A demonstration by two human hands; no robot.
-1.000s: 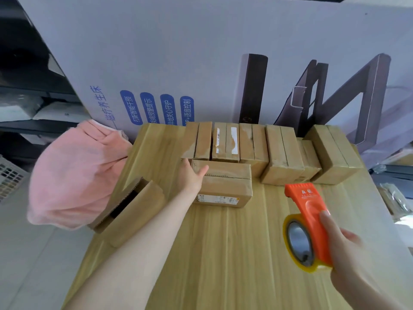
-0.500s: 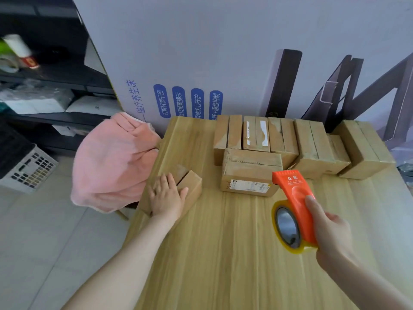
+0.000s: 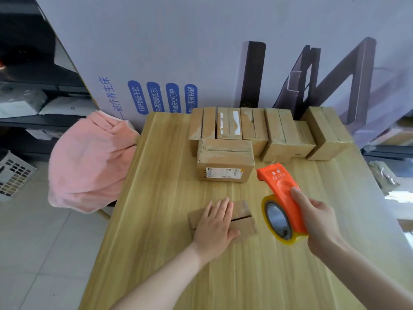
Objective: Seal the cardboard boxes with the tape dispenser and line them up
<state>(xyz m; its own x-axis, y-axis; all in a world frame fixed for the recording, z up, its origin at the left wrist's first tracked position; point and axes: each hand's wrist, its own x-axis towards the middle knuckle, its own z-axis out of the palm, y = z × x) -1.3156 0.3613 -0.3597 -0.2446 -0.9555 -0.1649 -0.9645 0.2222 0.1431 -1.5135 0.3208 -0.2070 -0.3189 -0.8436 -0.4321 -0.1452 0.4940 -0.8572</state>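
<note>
Left hand (image 3: 213, 229) flat on small cardboard box (image 3: 242, 209); right hand (image 3: 317, 220) carrying orange tape dispenser (image 3: 282, 193).

My left fingers lie straight and relaxed across the box top, its flap seam showing open, near the middle of the wooden table (image 3: 156, 220). My right fingers are wrapped tight around the dispenser's handle, held off the table just right of that box, yellow tape roll (image 3: 268, 204) facing me. Labelled box (image 3: 225, 162) sits beyond, touching the row of boxes (image 3: 279, 130) along the far edge. Pink cloth (image 3: 89, 162) hangs at the left edge.
</note>
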